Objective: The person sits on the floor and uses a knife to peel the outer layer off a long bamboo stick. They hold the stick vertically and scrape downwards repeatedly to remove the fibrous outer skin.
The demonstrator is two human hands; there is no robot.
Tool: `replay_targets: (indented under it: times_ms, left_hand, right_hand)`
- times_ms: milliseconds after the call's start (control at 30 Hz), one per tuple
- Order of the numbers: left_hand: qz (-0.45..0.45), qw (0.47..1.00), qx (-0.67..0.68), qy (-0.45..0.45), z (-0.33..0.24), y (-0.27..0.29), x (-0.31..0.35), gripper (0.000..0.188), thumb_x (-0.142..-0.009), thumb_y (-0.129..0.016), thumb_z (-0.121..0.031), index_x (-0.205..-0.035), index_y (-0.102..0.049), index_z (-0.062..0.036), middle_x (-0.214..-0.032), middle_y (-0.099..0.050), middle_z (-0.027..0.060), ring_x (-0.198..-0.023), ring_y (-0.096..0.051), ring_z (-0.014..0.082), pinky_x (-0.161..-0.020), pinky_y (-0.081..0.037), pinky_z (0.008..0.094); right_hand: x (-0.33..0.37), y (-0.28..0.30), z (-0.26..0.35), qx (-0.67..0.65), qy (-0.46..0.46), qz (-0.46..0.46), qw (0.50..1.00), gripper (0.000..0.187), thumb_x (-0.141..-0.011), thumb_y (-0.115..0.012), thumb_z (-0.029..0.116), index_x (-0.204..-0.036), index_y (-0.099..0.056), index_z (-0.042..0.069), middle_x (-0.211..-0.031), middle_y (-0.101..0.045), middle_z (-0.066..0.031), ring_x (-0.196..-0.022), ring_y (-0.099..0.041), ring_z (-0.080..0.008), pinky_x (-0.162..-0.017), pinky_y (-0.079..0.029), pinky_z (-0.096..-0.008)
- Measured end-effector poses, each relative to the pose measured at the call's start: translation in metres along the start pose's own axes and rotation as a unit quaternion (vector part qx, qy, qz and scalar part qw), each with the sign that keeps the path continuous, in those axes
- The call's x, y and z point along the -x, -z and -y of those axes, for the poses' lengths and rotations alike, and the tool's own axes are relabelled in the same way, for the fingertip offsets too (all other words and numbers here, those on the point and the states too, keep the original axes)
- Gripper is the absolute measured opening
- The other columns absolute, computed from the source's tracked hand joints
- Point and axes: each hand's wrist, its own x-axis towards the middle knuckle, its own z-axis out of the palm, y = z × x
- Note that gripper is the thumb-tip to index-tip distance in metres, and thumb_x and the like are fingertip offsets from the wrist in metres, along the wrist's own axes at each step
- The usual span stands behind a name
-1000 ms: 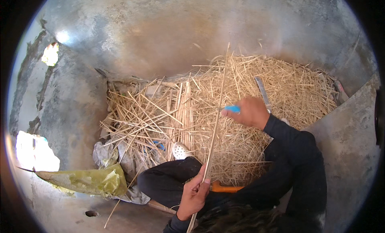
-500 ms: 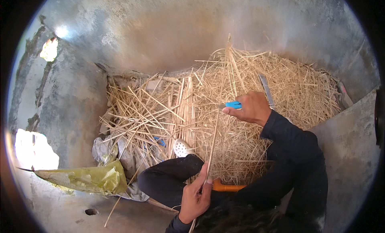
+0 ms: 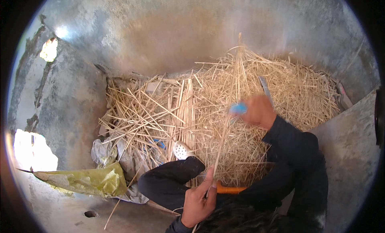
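My left hand [image 3: 198, 203] pinches a long thin bamboo strip [image 3: 220, 148] near the lower middle, above my folded leg. The strip slants up and away toward my right hand [image 3: 258, 110], which is closed round a blue-handled utility knife [image 3: 238, 108]. Motion blurs that hand and the knife, so the blade and its contact with the strip cannot be made out. Fine shavings [image 3: 240, 152] lie heaped under both hands. Several fine strips [image 3: 239, 66] stand up beyond the knife. A long metal blade [image 3: 265, 88] lies on the shavings just past my right hand.
Left of the heap are a row of straight bamboo strips [image 3: 184, 108] and a crossed pile of sticks [image 3: 140, 116]. A white perforated clog [image 3: 181, 150], a yellow-green plastic sheet [image 3: 90, 180] and an orange object [image 3: 230, 190] lie nearer me. A grey wall [image 3: 180, 32] bounds the far side.
My right hand and the knife have shifted slightly right and nearer me, now blurred. My left hand has moved a little right, still pinching the strip. The strip's far end has swung right.
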Motion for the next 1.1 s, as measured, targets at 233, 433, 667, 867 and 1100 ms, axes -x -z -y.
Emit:
replay_targets:
  times_ms: [233,433,667,867,1100]
  left_hand:
    - [0.066,0.997,0.012,-0.036,-0.005,-0.007,0.006,0.047,-0.089,-0.056,-0.003,-0.135,-0.046,-0.0013,-0.057,-0.052,0.0159,-0.042,-0.046,0.0223,-0.045,-0.038,0.0275]
    - [0.089,0.925,0.327,0.175,0.02,-0.009,-0.005,0.045,-0.098,-0.044,-0.009,-0.142,-0.038,-0.0066,-0.056,-0.044,0.0009,-0.043,-0.037,0.0063,-0.043,-0.032,0.0189]
    - [0.121,0.837,0.508,0.163,0.008,-0.001,-0.02,0.048,-0.101,-0.038,-0.015,-0.148,-0.026,-0.0088,-0.055,-0.031,-0.0023,-0.041,-0.029,0.0059,-0.04,-0.031,0.0194]
    - [0.102,0.877,0.438,0.17,0.005,-0.004,-0.009,0.05,-0.1,-0.044,-0.016,-0.147,-0.027,-0.0076,-0.06,-0.036,-0.0039,-0.047,-0.032,0.0036,-0.043,-0.032,0.0181]
    - [0.045,0.934,0.326,0.136,-0.005,-0.001,-0.011,0.05,-0.098,-0.049,-0.011,-0.144,-0.032,0.0006,-0.074,-0.042,-0.0072,-0.063,-0.034,0.001,-0.054,-0.028,0.0165]
  right_hand:
    - [-0.038,0.056,-0.136,0.135,-0.175,-0.107,0.969,0.072,-0.085,-0.036,0.075,-0.058,-0.051,0.01,-0.047,-0.04,-0.0045,-0.043,-0.044,-0.0203,-0.045,-0.037,-0.0385]
    - [-0.019,0.036,-0.066,0.105,-0.14,-0.071,0.982,0.074,-0.086,-0.038,0.074,-0.048,-0.047,0.011,-0.043,-0.035,-0.0001,-0.035,-0.036,-0.0155,-0.036,-0.031,-0.035]
    - [0.042,0.028,0.047,0.046,0.052,0.118,0.991,0.081,-0.079,-0.036,0.082,-0.054,-0.059,0.009,-0.045,-0.049,-0.007,-0.042,-0.053,-0.0227,-0.044,-0.042,-0.0391]
    - [0.029,0.011,0.032,0.048,0.036,0.083,0.995,0.086,-0.077,-0.03,0.085,-0.053,-0.059,0.008,-0.044,-0.048,-0.0062,-0.042,-0.053,-0.0205,-0.044,-0.041,-0.0376]
    - [0.014,-0.004,0.023,-0.007,0.02,0.04,0.999,0.087,-0.077,-0.032,0.085,-0.052,-0.059,0.007,-0.041,-0.045,-0.0055,-0.037,-0.05,-0.0213,-0.04,-0.04,-0.0378]
